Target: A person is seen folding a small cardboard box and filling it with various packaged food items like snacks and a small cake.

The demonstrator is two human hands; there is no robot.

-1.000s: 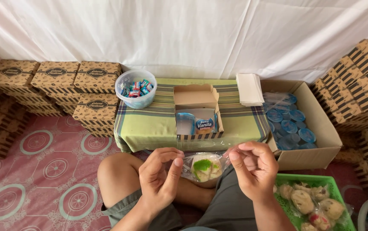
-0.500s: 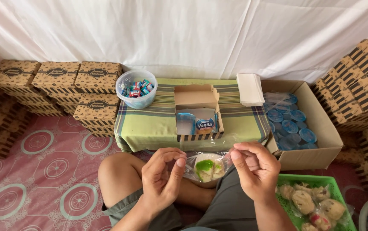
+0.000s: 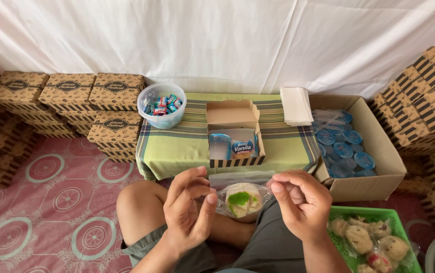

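Both hands hold one clear plastic bag (image 3: 241, 198) with a pale round snack and a green leaf piece inside. My left hand (image 3: 187, 212) pinches the bag's left top corner; my right hand (image 3: 301, 202) pinches the right corner. The bag hangs over my lap, just in front of a low table with a green striped cloth (image 3: 177, 146). On the cloth stands an open brown snack box (image 3: 233, 131) holding a sealed cup and a small blue drink pack.
A clear tub of wrapped candies (image 3: 162, 105) and a stack of white napkins (image 3: 296, 105) sit on the table. A cardboard box of blue-lidded cups (image 3: 359, 146) stands at right, a green basket of bagged snacks (image 3: 366, 240) beside my right knee. Stacks of closed brown boxes (image 3: 66, 93) line both sides.
The bag has been stretched wider between the two hands and its top edge pulled flat. The hands have shifted slightly apart.
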